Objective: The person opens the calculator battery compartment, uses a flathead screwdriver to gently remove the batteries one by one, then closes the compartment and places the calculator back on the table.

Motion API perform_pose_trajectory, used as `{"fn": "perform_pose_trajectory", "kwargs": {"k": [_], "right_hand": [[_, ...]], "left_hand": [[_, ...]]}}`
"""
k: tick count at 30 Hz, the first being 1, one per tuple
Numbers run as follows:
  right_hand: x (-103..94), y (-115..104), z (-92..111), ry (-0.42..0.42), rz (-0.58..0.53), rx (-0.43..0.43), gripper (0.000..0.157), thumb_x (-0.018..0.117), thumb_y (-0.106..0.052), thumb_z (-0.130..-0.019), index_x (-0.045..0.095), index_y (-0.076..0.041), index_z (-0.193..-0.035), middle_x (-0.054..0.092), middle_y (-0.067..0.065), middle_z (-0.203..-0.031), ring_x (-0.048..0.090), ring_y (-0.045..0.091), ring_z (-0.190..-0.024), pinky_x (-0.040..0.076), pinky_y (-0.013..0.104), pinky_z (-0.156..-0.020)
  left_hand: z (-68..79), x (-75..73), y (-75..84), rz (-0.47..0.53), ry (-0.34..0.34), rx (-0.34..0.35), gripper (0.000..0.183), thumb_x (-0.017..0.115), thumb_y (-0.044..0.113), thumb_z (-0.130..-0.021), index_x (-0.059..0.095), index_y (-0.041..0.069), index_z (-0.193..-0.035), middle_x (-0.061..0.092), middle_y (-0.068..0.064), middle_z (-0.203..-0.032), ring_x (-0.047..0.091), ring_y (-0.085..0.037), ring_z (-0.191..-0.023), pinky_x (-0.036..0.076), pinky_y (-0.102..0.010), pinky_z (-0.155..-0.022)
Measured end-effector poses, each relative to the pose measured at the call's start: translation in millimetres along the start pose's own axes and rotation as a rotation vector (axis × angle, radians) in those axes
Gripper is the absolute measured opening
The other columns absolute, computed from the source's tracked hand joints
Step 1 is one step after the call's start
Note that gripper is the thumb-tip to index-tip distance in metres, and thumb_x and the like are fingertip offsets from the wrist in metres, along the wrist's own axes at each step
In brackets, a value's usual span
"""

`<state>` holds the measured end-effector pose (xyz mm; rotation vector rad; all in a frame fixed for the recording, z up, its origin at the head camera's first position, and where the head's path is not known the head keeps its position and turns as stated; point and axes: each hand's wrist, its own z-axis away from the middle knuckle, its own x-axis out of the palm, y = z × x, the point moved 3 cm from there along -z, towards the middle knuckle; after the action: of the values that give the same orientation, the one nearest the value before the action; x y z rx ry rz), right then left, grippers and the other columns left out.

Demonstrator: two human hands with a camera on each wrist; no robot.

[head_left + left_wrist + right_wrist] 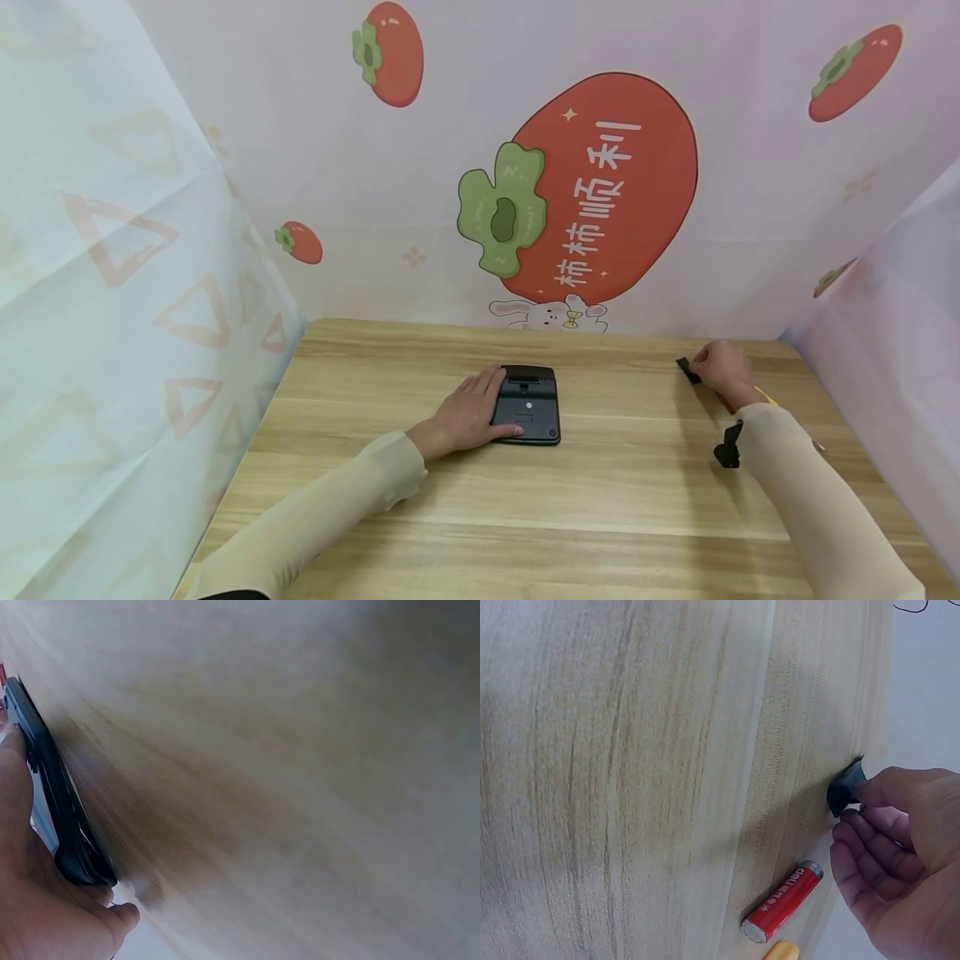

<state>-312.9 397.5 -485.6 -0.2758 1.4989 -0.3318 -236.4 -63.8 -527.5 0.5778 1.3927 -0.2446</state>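
Observation:
A black calculator (528, 417) lies face down on the wooden table, its small battery slot uncovered near the top edge. My left hand (467, 412) holds it from the left, thumb over its back and fingers at the upper left corner. In the left wrist view the calculator (46, 772) shows edge-on beside my hand (37, 892). Far to the right, my right hand (722, 367) pinches a small black piece (687, 370), which looks like a battery cover. Thumb and fingertips meet on the piece (845, 787) in the right wrist view.
A red battery (782, 901) lies on the table close to my right hand, with a yellow object (783, 951) partly seen beside it. Walls of printed cloth (420, 183) rise behind the table (525, 517) and at both sides.

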Motion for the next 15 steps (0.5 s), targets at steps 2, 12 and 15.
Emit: {"fn": "perform_pose_trajectory", "kwargs": {"k": [2,12,15], "right_hand": [[-0.2,-0.9,0.4,0.001,-0.006,-0.005,0.021,0.066,-0.013,-0.094,0.072,-0.003,-0.076,0.066,0.006,-0.068,0.056,0.02,-0.06,0.045,0.034,-0.056],[-3.1,-5.0,1.0,0.046,-0.001,-0.036,0.015,0.071,-0.012,-0.091,0.069,0.0,-0.082,0.069,0.013,-0.078,0.06,0.026,-0.068,0.051,0.041,-0.064],[-4.3,-6.8,2.1,0.062,0.003,-0.055,0.014,0.072,-0.01,-0.09,0.068,0.0,-0.082,0.068,0.013,-0.077,0.06,0.026,-0.067,0.051,0.042,-0.064]], "left_hand": [[0.0,-0.7,0.5,0.0,0.001,0.001,0.111,0.056,0.078,-0.095,0.018,0.004,-0.169,0.024,-0.017,-0.173,0.031,-0.031,-0.158,0.027,-0.047,-0.129],[1.3,-2.7,2.7,-0.002,-0.005,-0.007,0.111,0.055,0.079,-0.095,0.019,0.004,-0.169,0.024,-0.016,-0.174,0.03,-0.031,-0.159,0.027,-0.047,-0.129],[1.6,-3.6,3.2,0.002,0.0,-0.007,0.111,0.056,0.078,-0.095,0.019,0.004,-0.168,0.024,-0.017,-0.173,0.031,-0.032,-0.158,0.027,-0.047,-0.129]]}}
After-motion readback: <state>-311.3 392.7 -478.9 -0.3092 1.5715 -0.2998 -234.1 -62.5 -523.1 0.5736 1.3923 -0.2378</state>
